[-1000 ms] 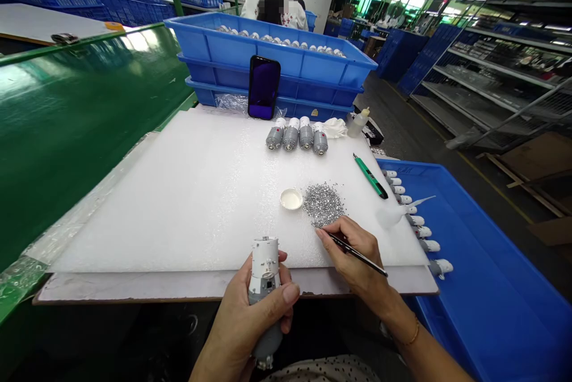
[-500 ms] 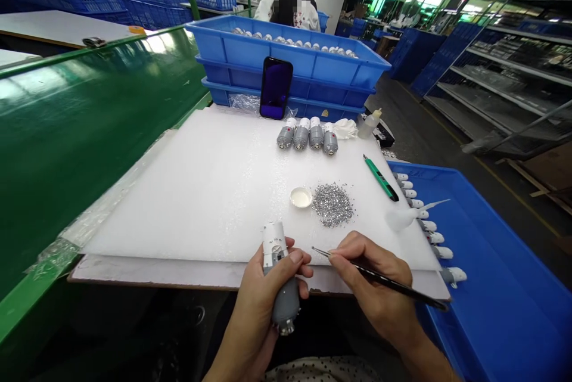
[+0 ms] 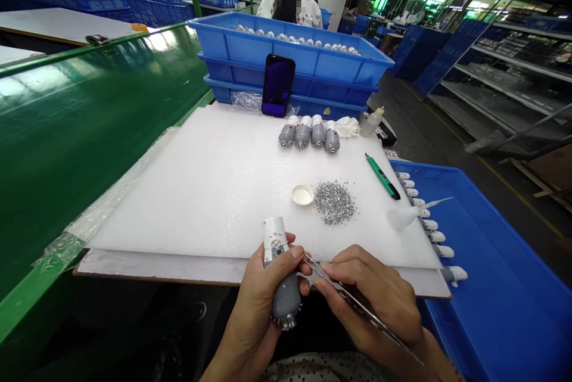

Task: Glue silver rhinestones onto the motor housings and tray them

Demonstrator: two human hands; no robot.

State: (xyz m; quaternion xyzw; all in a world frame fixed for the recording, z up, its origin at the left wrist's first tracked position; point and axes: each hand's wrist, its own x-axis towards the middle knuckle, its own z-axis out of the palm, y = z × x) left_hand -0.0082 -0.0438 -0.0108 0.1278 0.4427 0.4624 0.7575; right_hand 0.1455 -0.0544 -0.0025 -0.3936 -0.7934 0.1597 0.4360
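Observation:
My left hand (image 3: 263, 292) is wrapped round a grey and white spacecraft model (image 3: 286, 297), its white end pointing up and away from me. In my right hand (image 3: 379, 298) is a pair of tweezers (image 3: 353, 300), the tips close to my left thumb and fingertips. Whether the tips pinch a small part is too small to tell. Beyond my hands, a small white dish (image 3: 302, 195) of pale stuff stands beside a heap of tiny silvery pieces (image 3: 334, 202). Several similar models (image 3: 302, 133) lie in a row at the back of the white foam sheet (image 3: 192, 191).
A green utility knife (image 3: 382, 176) and a soft white dropper bottle (image 3: 402, 217) lie at the right. A blue tray (image 3: 500, 275) there holds more models. At the back, a phone (image 3: 277, 85) leans on stacked blue bins (image 3: 330, 63), near another bottle (image 3: 372, 122). One person (image 3: 308, 9) is behind them.
My right hand has brought the tweezers left and down to my left fingertips, and the tweezers have turned in its grip. My left hand keeps hold of the model, almost unmoved.

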